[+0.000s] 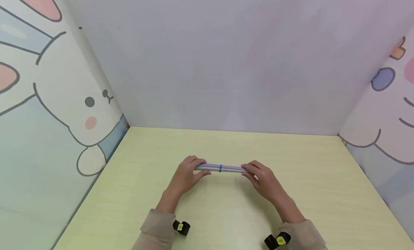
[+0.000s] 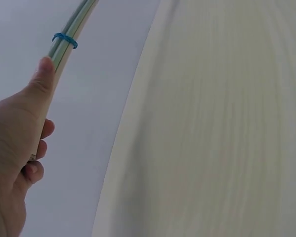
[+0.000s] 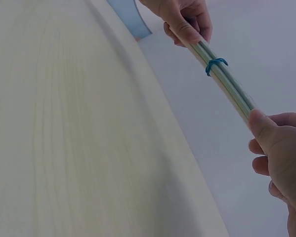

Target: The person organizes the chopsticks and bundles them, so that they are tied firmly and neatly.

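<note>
Held level between both hands is a bundle of thin pastel rods [image 1: 233,168], pencil-like, lilac on one side and pale green on the other. Around its middle sits a blue elastic band [image 1: 220,168]. My left hand [image 1: 189,173] grips one end, thumb along the near side and fingers behind. The other end is pinched by my right hand [image 1: 263,180] between thumb and fingers. In the right wrist view the pale green rods [image 3: 232,88] lie side by side under the band. Both outer ends are largely hidden by the hands.
Beneath the hands lies a pale wood-grain table [image 1: 226,214], with shadows under the bundle. A plain grey-white wall [image 1: 226,63] rises behind. Side panels with cartoon drawings [image 1: 90,117] flank the table. Black wrist cameras [image 1: 182,227] sit at the beige sleeves.
</note>
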Motion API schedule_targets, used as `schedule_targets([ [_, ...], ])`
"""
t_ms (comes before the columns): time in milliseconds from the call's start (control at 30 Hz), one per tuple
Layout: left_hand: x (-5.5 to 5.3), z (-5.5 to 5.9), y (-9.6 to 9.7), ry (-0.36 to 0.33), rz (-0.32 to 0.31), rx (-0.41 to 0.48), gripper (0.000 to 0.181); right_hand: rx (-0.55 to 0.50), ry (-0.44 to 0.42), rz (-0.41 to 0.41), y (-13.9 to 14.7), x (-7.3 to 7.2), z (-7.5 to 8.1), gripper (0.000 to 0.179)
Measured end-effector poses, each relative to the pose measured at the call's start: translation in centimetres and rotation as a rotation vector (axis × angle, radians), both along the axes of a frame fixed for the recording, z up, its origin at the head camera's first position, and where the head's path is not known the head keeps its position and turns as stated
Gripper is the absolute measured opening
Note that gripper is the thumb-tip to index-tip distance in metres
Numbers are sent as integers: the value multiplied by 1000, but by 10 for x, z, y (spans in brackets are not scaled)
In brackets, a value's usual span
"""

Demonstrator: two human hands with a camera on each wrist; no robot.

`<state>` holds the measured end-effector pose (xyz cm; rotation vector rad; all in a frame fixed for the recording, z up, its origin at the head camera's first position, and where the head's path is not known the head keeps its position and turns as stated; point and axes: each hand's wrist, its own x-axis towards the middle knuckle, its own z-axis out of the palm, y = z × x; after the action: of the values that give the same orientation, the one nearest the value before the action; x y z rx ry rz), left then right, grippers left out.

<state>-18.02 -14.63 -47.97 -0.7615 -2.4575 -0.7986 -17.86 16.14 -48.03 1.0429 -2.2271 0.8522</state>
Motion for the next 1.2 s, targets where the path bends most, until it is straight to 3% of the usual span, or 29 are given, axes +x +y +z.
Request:
schedule_targets([
  [133,-1,-2,-1,-68,9,-24,32,-8,-42,16,0,-2,-6,34],
  [400,-5,-11,-3,-183,39,-103,28,15,-90,-34,2,-5,-23,30],
  [800,-12,-19,0,-176,76,-198,28,105,-139,-137,3,-10,-33,29],
  [1200,-12,-25,3,-155,156,-304,29,184,-243,-239,-5,-12,-31,25],
])
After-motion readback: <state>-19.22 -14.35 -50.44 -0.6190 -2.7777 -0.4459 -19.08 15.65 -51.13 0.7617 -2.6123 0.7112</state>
